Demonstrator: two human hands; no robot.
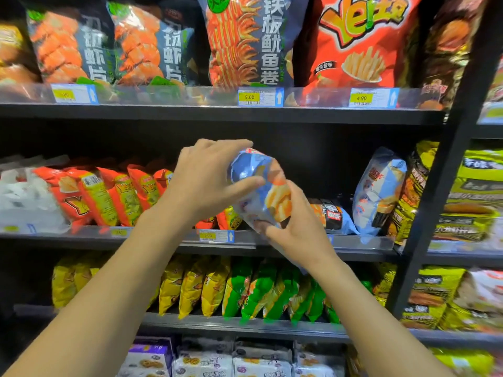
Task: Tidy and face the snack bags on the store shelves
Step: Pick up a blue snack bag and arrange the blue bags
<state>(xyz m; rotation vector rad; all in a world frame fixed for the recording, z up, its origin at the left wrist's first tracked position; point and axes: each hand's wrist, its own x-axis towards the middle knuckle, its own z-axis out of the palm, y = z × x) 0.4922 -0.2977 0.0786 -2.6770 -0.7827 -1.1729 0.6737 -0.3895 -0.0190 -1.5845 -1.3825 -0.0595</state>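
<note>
A light-blue snack bag [260, 183] with orange chips printed on it is held in front of the middle shelf [362, 247]. My left hand [209, 178] grips its top, thumb across the front. My right hand [296, 227] holds its lower end from below. The bag tilts, its top leaning left. A matching blue bag [378, 190] stands upright on the same shelf to the right. Between them a dark bag [328, 213] lies flat. Red and yellow bags [114, 194] lean in a row on the left.
Large dark, orange and red bags [253, 42] fill the top shelf behind a clear rail with price tags [260, 97]. Yellow and green bags [245, 289] stand on the shelf below. A black upright post [446, 180] divides this bay from yellow-green bags [473, 197] at the right.
</note>
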